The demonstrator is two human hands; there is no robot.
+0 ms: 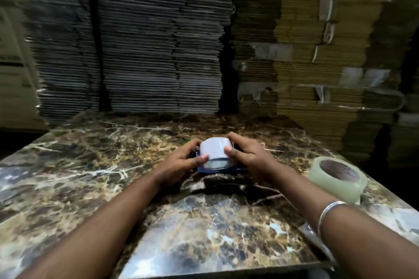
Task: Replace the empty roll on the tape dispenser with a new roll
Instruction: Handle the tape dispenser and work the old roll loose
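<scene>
Gripping the empty roll (216, 150) at frame centre, left hand (181, 162) and right hand (246, 156) curl fingers around it, apparently freeing it from the blue dispenser (221, 169) (new roll (337, 178) waits at right on the bench (204, 222)).

I see the blue tape dispenser (221, 169) lying on the marble top with a pale, nearly bare empty roll (216, 150) seated on it, axis roughly level, while the new roll (339, 178) of clear tape lies flat well to its right.
</scene>
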